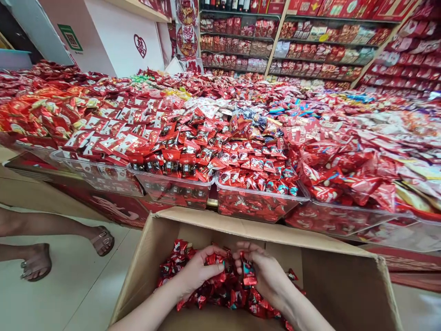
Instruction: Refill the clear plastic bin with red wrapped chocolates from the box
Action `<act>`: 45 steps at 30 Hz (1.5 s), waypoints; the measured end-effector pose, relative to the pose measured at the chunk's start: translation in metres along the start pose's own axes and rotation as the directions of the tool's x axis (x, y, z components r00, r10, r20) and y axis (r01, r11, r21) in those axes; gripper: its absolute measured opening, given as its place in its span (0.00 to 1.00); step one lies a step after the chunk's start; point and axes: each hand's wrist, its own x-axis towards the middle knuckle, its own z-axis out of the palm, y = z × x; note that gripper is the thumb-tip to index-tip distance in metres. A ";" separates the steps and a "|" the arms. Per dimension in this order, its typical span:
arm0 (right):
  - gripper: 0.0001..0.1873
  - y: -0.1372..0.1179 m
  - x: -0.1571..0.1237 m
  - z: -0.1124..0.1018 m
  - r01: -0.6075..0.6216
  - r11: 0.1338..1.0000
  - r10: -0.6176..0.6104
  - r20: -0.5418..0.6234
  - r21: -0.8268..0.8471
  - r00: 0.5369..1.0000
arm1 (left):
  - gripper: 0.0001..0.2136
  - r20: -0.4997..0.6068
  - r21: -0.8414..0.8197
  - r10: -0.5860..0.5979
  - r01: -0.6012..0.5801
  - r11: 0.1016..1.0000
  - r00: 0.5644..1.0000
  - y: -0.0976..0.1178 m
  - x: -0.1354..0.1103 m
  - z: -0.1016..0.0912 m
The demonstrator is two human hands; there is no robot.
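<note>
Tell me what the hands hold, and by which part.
The left hand holds red candy, gripped part unclear; the right hand holds a red-and-teal candy, seemingly by its upper end.

Looks like a shop — a sweet shop, judging by the clear plastic tubs [172, 188] set side by side and heaped above their rims with small wrapped sweets [188, 161], mostly red and grouped by wrapper. Also reads as retail from the wall shelves [276, 41] behind, packed row upon row with packets [220, 26], with bottles [234, 5] and red boxes [358, 9] along the top. Shows a QR code sign [70, 37] and a red heart emblem [140, 46] on a pale wall [127, 23], plus round red ornaments [188, 39] beside the shelving — festive in style. Has a pale tiled floor [89, 294] and, before the tubs, an open cardboard box [347, 285] containing loose red-wrapped sweets [255, 299].
</note>
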 end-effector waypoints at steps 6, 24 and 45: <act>0.11 0.015 0.003 0.004 0.102 0.969 -0.100 -0.022 0.223 0.995 | 0.14 0.147 0.151 -0.109 0.087 0.985 0.983 0.001 -0.002 0.015; 0.08 0.008 -0.003 -0.016 0.109 0.818 -0.068 0.094 -0.565 0.993 | 0.10 -0.036 0.089 -0.065 0.068 0.994 0.997 0.000 0.001 0.004; 0.10 -0.172 -0.016 0.032 0.004 -0.123 -0.783 0.100 -0.992 0.614 | 0.09 -0.006 0.023 0.070 -0.070 0.997 0.998 -0.012 0.006 -0.009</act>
